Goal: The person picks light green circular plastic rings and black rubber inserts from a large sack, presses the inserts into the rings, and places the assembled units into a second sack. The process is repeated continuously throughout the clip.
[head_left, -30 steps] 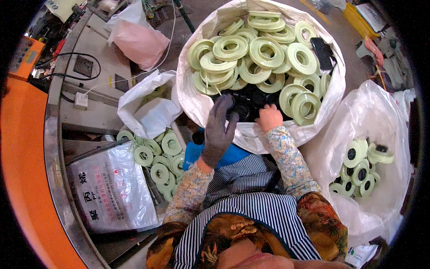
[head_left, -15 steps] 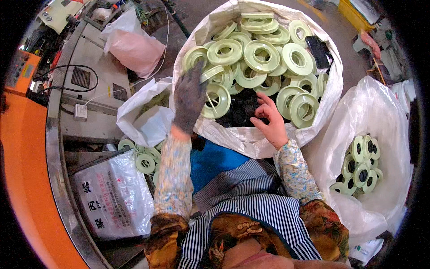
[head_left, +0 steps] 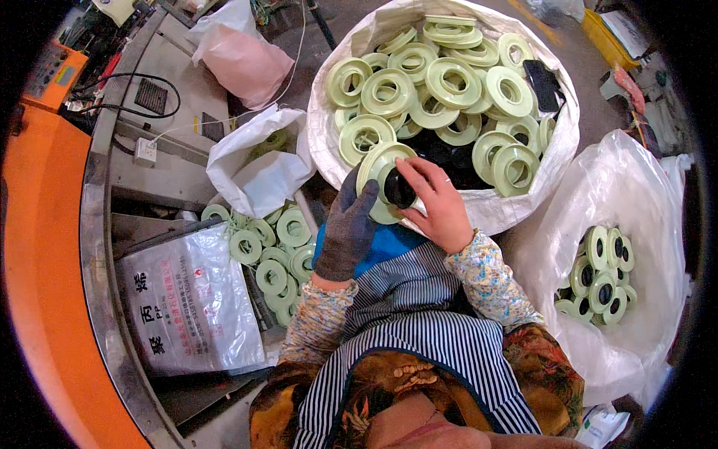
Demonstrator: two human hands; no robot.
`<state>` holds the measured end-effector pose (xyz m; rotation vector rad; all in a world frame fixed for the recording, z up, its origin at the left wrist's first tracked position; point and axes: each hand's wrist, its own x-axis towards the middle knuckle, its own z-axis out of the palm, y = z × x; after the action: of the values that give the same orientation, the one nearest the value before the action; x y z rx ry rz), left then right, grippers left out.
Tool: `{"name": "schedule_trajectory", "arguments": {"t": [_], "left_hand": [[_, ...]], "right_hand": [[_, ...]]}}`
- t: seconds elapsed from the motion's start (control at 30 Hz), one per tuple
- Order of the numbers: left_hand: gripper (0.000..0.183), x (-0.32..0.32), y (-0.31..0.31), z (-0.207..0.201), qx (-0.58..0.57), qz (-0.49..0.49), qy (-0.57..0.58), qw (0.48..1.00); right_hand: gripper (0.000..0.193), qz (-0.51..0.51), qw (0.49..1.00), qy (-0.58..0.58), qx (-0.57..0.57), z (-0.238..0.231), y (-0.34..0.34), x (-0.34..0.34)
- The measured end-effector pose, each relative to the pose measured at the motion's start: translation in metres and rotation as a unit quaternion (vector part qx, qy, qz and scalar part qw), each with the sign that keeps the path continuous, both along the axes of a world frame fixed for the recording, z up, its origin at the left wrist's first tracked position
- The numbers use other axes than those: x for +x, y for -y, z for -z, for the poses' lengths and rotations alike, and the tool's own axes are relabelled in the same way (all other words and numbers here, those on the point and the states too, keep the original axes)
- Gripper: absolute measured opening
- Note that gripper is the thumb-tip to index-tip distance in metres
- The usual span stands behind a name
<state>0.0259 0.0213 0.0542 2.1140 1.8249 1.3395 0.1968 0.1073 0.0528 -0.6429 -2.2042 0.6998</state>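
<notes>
My left hand (head_left: 345,230), in a dark grey glove, grips a pale green plastic ring (head_left: 380,166) over the near edge of a big white woven sack (head_left: 516,213). Bare, with a ring on one finger, my right hand (head_left: 443,208) holds a round black plastic cap (head_left: 399,188) against the green ring's centre; whether it sits in the hole I cannot tell. Several similar green rings (head_left: 454,82) fill the sack, heaped toward its far side. In a hollow among them lie black parts (head_left: 445,159), partly hidden. A black phone-like slab (head_left: 543,86) rests at the sack's right.
On the right, a clear plastic bag (head_left: 636,191) holds green rings with black centres (head_left: 602,288). Loose green rings (head_left: 273,277) lie left of my lap, beside a small white bag (head_left: 262,183) and a printed plastic sack (head_left: 198,307). An orange machine (head_left: 45,247) borders the far left.
My left hand has left the pile and come toward me with a green ring. My right hand has lifted a black cap out of the sack and brought it to that ring.
</notes>
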Motion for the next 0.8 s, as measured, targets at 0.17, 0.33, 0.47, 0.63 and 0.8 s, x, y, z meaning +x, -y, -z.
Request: {"name": "schedule_trajectory", "arguments": {"t": [0.17, 0.33, 0.47, 0.63, 0.8], "left_hand": [[0.036, 0.011, 0.008, -0.009, -0.081, 0.033, 0.178, 0.980], [0.037, 0.001, 0.012, 0.001, 0.006, 0.055, -0.012, 0.998], [0.040, 0.007, 0.013, 0.005, -0.099, 0.060, 0.164, 0.980], [0.049, 0.019, 0.010, -0.014, -0.150, 0.055, 0.327, 0.931], [0.049, 0.036, 0.002, -0.001, -0.140, 0.037, 0.404, 0.903]], "right_hand": [[0.080, -0.010, 0.995, 0.068, 0.074, -0.006, 0.006, 0.008], [0.079, -0.011, 0.974, 0.124, 0.189, -0.011, 0.009, 0.009], [0.075, -0.045, 0.990, 0.068, 0.115, 0.002, 0.000, 0.012], [0.070, -0.024, 0.995, 0.057, 0.084, 0.009, -0.004, 0.011], [0.069, 0.108, 0.966, 0.037, -0.231, 0.023, 0.005, 0.002]]}}
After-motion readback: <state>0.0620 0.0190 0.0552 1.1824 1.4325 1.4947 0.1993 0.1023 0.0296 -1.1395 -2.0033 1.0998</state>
